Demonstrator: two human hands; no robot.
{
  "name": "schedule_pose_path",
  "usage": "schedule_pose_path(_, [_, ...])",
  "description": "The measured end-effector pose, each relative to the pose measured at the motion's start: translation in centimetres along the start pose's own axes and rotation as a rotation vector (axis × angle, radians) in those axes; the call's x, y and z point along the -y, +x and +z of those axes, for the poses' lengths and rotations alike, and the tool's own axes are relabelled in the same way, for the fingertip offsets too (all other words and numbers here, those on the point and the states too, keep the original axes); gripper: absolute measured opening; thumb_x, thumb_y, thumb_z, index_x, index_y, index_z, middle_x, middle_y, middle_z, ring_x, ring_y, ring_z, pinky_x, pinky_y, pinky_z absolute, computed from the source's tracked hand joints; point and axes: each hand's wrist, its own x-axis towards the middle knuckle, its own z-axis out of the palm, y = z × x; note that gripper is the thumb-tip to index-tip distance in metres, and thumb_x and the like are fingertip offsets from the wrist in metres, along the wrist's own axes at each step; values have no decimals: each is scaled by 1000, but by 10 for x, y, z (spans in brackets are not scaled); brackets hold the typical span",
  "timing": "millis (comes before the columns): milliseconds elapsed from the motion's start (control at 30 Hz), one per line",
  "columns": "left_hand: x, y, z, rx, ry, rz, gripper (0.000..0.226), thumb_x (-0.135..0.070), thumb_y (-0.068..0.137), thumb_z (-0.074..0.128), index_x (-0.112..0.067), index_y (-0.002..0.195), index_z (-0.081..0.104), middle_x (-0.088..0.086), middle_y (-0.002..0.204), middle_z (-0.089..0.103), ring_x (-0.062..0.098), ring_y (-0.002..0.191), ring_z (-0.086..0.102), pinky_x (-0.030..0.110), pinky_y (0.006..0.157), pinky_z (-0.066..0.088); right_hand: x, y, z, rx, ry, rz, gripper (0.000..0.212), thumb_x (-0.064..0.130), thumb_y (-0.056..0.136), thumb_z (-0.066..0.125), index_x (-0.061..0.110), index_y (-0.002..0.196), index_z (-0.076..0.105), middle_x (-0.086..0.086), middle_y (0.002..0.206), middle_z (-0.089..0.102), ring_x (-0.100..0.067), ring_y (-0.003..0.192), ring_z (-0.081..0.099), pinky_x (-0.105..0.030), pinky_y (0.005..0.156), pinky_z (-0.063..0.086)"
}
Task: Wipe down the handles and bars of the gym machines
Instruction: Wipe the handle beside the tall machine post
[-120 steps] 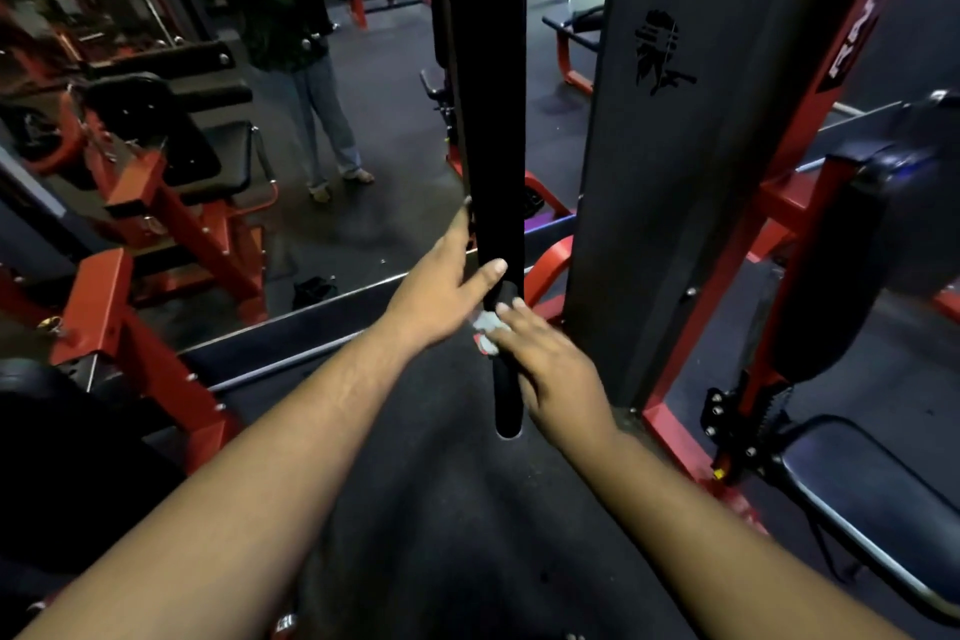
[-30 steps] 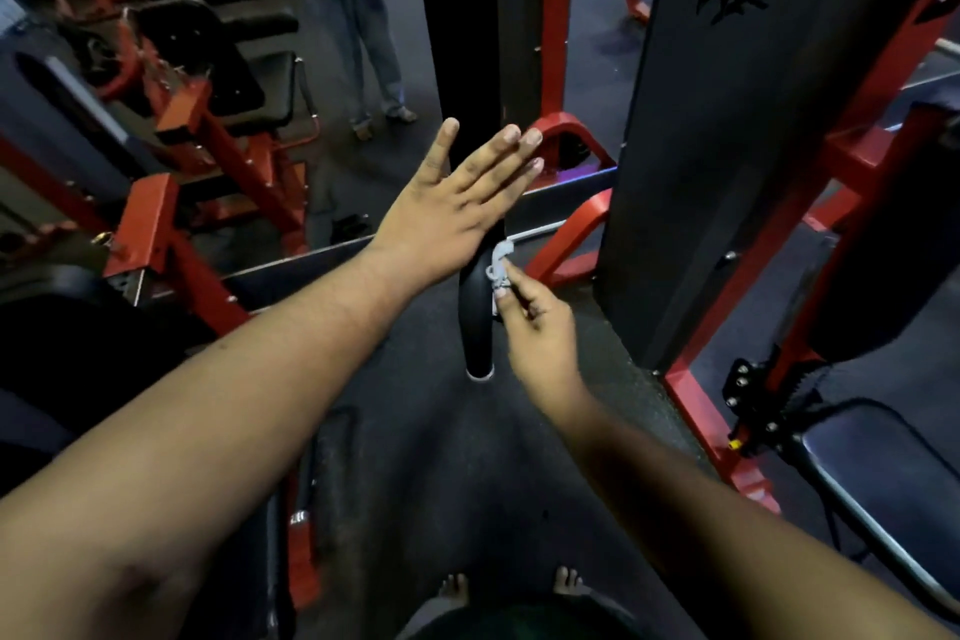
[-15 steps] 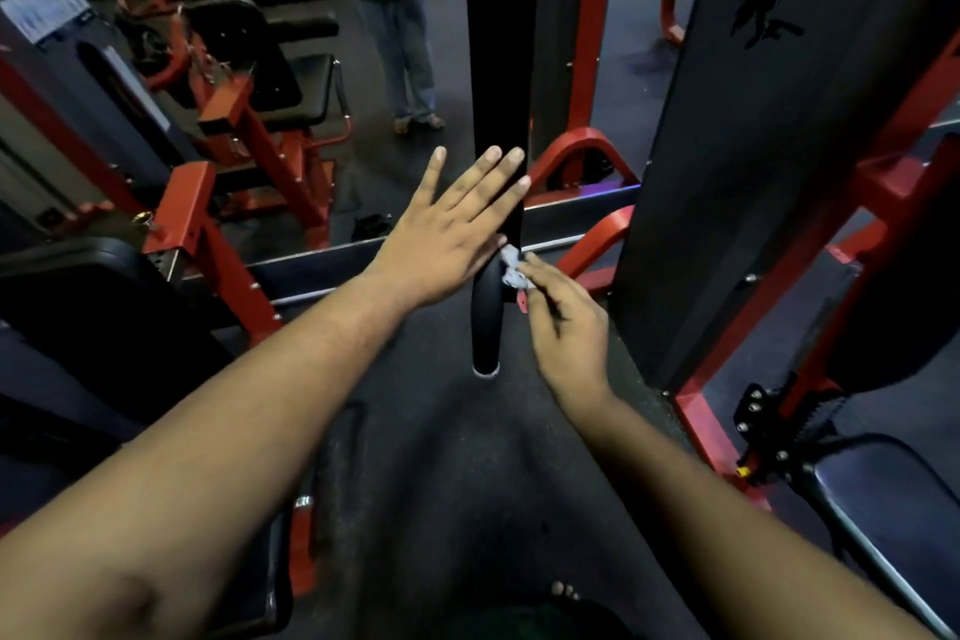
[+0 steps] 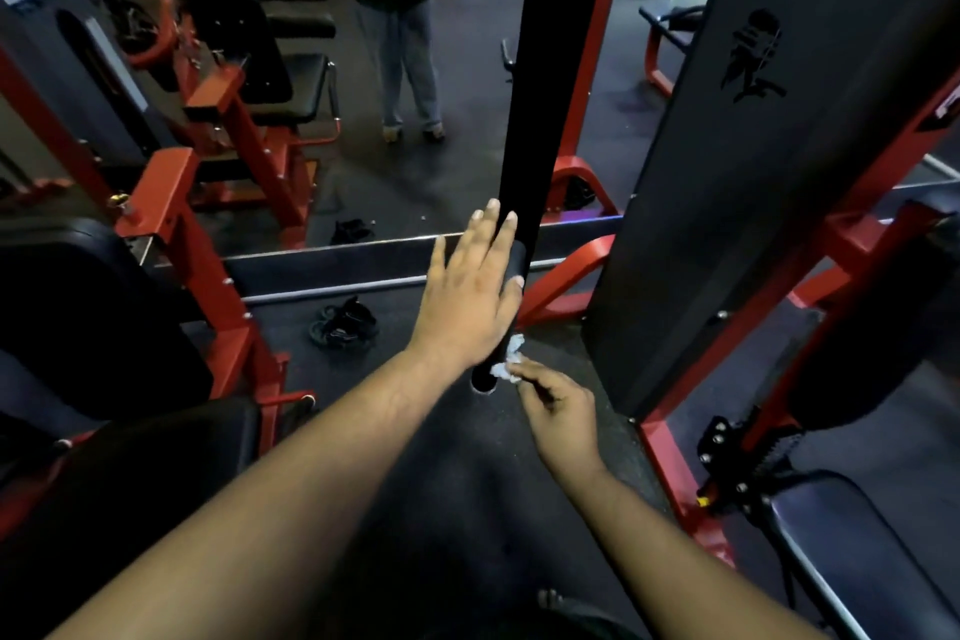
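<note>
A black bar (image 4: pixel 550 83) hangs down the middle of the view and ends in a rounded black grip (image 4: pixel 485 377) above the floor. My left hand (image 4: pixel 470 299) lies flat against the left side of the bar, fingers straight and pointing up. My right hand (image 4: pixel 558 411) pinches a small crumpled white cloth (image 4: pixel 509 361) and presses it against the right side of the grip, close to its lower end.
A tall black weight-stack shroud (image 4: pixel 769 146) on a red frame stands right of the bar, a padded seat (image 4: pixel 852 546) at lower right. Red machines with black pads (image 4: pixel 249 62) fill the left. A pair of sandals (image 4: pixel 343 325) lies on the floor. A wall mirror behind reflects a standing person (image 4: pixel 400 26).
My right hand has slid the cloth down the grip toward its lower end. My left hand stays flat on the bar. The camera tilted slightly.
</note>
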Motion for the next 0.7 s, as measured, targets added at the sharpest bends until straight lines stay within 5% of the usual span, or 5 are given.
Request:
schedule_pose_path(133, [-13,-4,6,-19,-32,-136,78,-45,94,27,-19,165,9,0,173,3,16,159,4,55,127,14,-28,54,-27,-29,66,103,32,-7,90,65,15,110,78,8,113,76,-2,110,68,-31,103,52])
schedule_pose_path(267, [-32,5,13,-66,-26,-289,82,-34,94,40,-15,165,3,4,173,4,18,159,5,51,128,12,-47,131,-40,-2,84,15,24,1,95,65,13,113,76,6,112,75,0,108,67,-22,100,51])
schedule_pose_path(500, [-72,31,44,-186,331,-649,90,-66,99,32,-5,163,16,15,169,23,29,153,28,48,121,32,-84,225,-17,389,-29,-357,31,-1,93,64,9,121,73,-6,124,72,-18,117,67,-24,106,46])
schedule_pose_path(600, [-79,41,47,-162,353,-803,74,-71,99,30,-17,145,47,9,141,59,30,124,60,45,92,54,-84,236,-4,545,-110,-575,36,-11,85,63,3,117,73,-14,126,70,-29,122,63,-27,107,40])
schedule_pose_path(700, [-81,43,48,-217,411,-877,60,-74,97,29,-21,106,55,2,102,67,30,91,68,40,63,52,-90,252,0,673,-278,-802,55,-11,80,60,14,128,68,-4,137,65,-24,137,50,-48,120,30])
